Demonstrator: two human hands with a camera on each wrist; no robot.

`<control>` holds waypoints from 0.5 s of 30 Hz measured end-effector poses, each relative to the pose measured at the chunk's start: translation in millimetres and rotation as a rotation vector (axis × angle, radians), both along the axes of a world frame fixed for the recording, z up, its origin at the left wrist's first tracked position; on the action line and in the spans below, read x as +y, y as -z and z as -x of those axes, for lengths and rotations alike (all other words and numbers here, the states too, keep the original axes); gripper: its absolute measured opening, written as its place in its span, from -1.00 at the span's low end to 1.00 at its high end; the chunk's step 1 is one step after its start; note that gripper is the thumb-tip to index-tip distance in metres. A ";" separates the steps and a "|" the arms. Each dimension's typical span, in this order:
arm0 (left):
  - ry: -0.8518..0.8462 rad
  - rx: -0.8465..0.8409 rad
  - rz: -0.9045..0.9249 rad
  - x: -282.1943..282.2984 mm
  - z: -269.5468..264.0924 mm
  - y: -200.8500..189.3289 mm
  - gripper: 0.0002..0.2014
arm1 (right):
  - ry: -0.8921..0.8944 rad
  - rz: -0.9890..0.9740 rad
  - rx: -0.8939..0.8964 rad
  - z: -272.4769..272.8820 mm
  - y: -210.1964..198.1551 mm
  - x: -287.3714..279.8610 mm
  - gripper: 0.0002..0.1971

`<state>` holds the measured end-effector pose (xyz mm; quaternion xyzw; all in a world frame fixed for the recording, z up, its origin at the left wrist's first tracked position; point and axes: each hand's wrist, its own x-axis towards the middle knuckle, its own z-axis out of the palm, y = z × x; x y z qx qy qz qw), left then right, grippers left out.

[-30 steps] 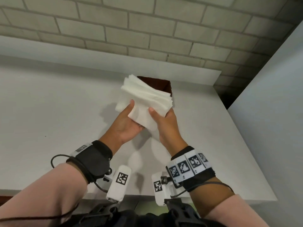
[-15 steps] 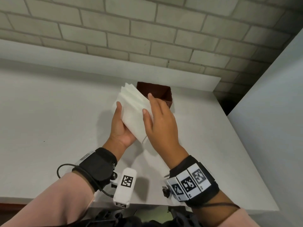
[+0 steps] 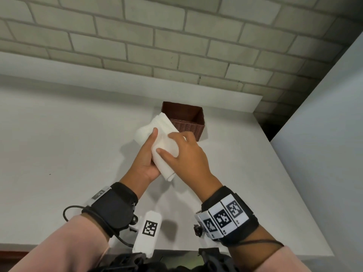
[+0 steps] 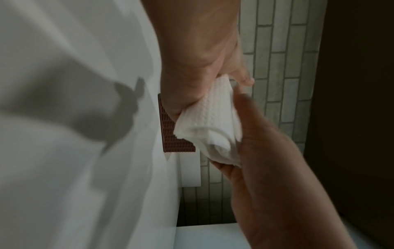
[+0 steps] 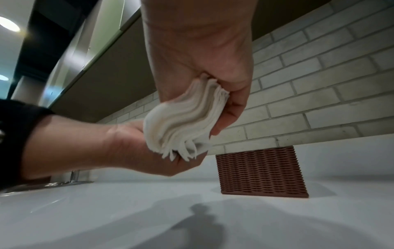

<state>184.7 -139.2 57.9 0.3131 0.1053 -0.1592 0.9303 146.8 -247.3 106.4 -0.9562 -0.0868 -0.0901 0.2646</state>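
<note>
A thick stack of white paper napkins [image 3: 164, 143] is held above the white counter, bent into a curve between both hands. My left hand [image 3: 146, 160] cups it from below and the left, thumb on top. From above, my right hand [image 3: 188, 154] wraps over it, thumb and fingers curled round the stack. The right wrist view shows the layered napkin edges [image 5: 185, 121] squeezed between the right hand [image 5: 202, 67] and left hand [image 5: 119, 148]. A brown woven basket [image 3: 188, 127] stands just behind the napkins, its inside empty as far as it shows. The left wrist view shows the napkins [image 4: 213, 121] and basket [image 4: 170, 134].
The white counter [image 3: 68, 150] runs left; its right edge [image 3: 290, 189] meets a white panel [image 3: 324, 134]. A low white ledge [image 3: 117, 85] and a brick wall [image 3: 176, 36] stand behind the basket. A chrome fitting [image 5: 72, 178] shows far left.
The fanned stack came down from in front of the basket. My right hand moved from under it to over its top, and the stack is now bent between both hands.
</note>
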 end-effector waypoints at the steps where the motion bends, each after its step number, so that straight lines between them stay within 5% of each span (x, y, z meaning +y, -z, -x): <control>1: 0.005 0.009 -0.007 -1.0 0.5 0.1 -0.35 | 0.027 0.016 0.024 -0.9 2.6 0.9 -0.47; 5: -0.001 0.026 -0.056 -3.4 1.9 4.0 -0.28 | 0.132 -0.021 0.083 -7.9 7.5 -0.9 -0.49; 15: -0.023 0.038 -0.073 -6.6 5.4 11.3 -0.36 | 0.055 -0.031 0.089 -18.3 6.0 -8.5 -0.70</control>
